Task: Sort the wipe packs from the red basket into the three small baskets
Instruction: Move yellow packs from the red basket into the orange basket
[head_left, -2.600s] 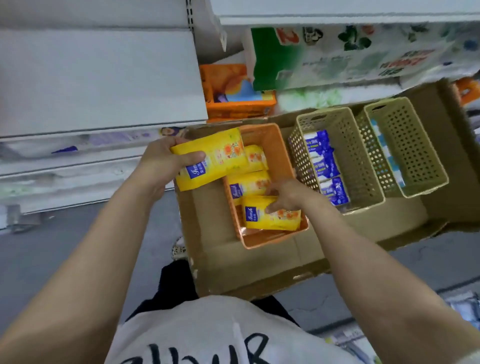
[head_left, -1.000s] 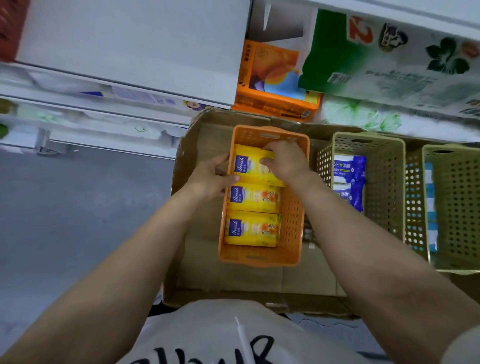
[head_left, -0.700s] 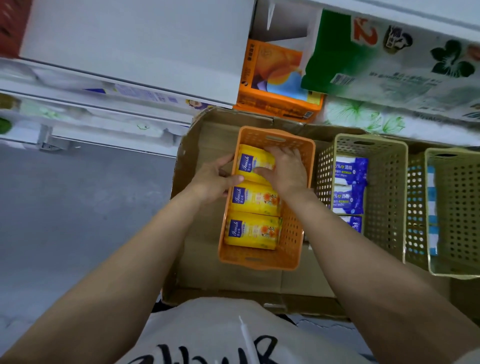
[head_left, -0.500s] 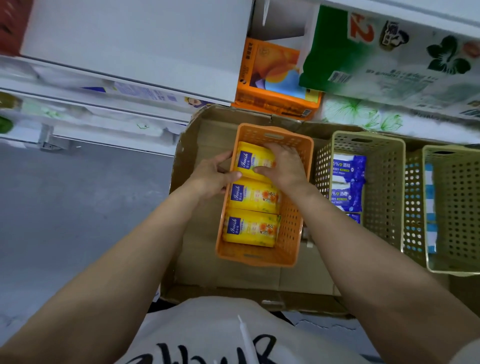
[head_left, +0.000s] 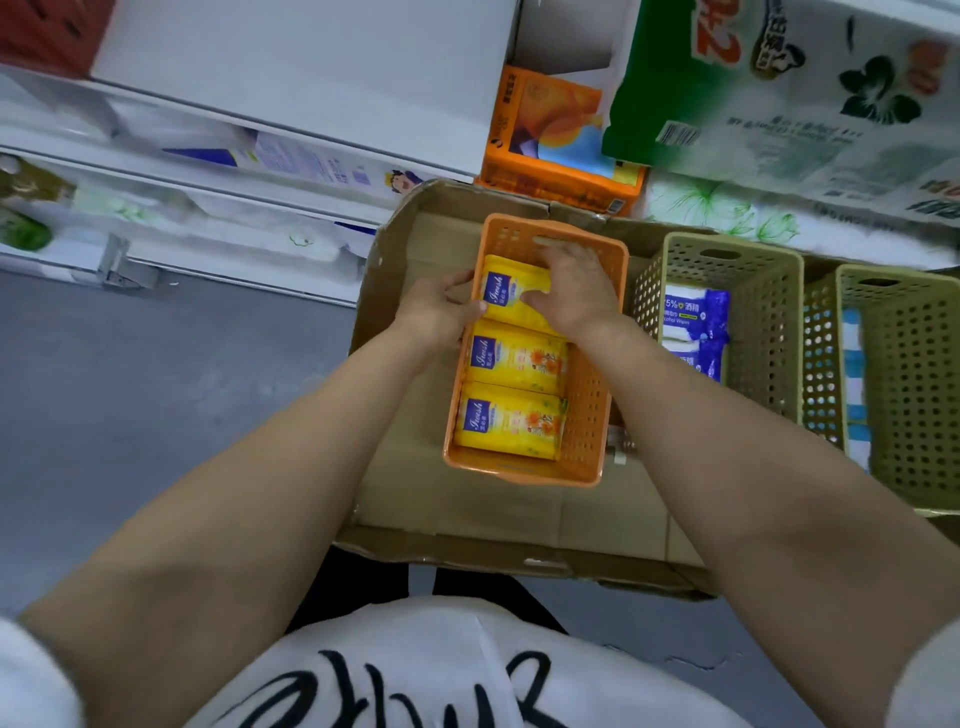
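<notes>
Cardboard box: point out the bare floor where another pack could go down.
Bare cardboard box floor lies left of the orange basket, under the left forearm, and in front of it, towards the near wall. The orange basket is crowded: three yellow packs fill its left side; only a narrow strip stays free by its right wall.

Orange basket (head_left: 587, 415) packed tight; bare cardboard tray (head_left: 415, 467) floor left of it; shelf goods (head_left: 561, 150) crowd far side.
</notes>
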